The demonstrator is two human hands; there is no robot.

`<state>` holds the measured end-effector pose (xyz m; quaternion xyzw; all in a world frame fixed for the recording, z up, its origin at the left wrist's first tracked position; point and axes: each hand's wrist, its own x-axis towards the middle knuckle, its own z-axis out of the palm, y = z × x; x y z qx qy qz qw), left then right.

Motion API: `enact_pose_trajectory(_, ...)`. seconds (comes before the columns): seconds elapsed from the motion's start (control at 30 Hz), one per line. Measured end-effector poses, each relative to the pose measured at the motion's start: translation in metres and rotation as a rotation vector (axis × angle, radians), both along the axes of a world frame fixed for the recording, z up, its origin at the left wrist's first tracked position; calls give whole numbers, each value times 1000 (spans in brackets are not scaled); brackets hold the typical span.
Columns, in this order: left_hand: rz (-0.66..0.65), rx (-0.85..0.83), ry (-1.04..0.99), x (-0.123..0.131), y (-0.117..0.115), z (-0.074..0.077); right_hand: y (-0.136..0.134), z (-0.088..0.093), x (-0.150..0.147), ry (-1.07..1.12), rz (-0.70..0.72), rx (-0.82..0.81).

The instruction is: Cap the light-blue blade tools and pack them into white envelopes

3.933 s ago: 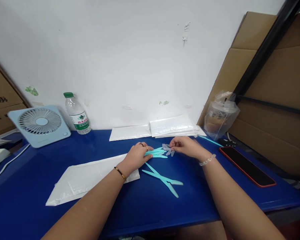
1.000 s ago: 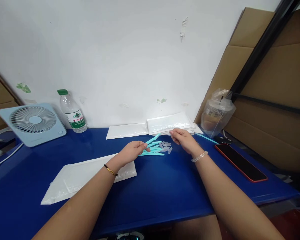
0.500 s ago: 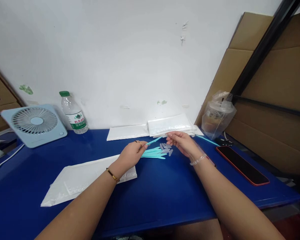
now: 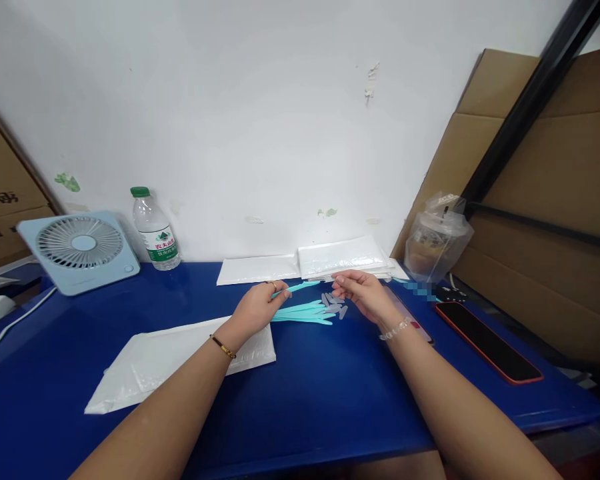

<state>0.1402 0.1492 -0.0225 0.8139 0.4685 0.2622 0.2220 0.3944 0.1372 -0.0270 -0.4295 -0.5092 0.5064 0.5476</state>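
Observation:
My left hand point(image 4: 256, 307) is closed on a slim turquoise eyebrow razor point(image 4: 303, 287), its end pointing right towards my other hand. Thumb and fingers of my right hand point(image 4: 357, 292) are pinched on a small translucent cover point(image 4: 326, 278), only its tip showing. A gap separates razor and cover. Below the hands, several more turquoise razors point(image 4: 305, 312) lie bunched on the blue table point(image 4: 305, 400). Loose greyish translucent covers point(image 4: 334, 304) lie at their right end. Partly under my left wrist is a white padded mailer point(image 4: 165, 357).
More white padded mailers point(image 4: 343, 257) lie along the wall. A blue fan point(image 4: 83, 250) and a water bottle point(image 4: 157, 233) stand at the left. At the right are a bagged drink cup point(image 4: 433, 243), a red-edged phone point(image 4: 487, 341) and another phone point(image 4: 413, 317) partly behind my right wrist.
My left hand has drawn slightly left with the razor, which now lies flatter. The right hand stays pinched near the same place. The camera view has tilted up a little.

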Motion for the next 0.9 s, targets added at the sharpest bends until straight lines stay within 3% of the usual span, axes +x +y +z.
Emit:
enact_pose_trajectory(0.2, -27, -72, -65, 1, 0, 1, 1, -5, -4, -6, -55, 47)
enact_pose_trajectory(0.6, -96, -73, -55, 6, 3, -5, 1, -11, -21, -153, 118, 47)
enact_pose_trajectory(0.73, 96, 191, 73, 9, -4, -4, 11, -15, -1, -277, -135, 73)
enact_pose_trajectory(0.8, 48, 217, 158, 13, -9, -4, 18, -19, 9, -348, -270, 59)
enact_pose_trajectory(0.9, -114, 168, 295, 19, -16, -6, 27, -27, 15, -429, -281, 31)
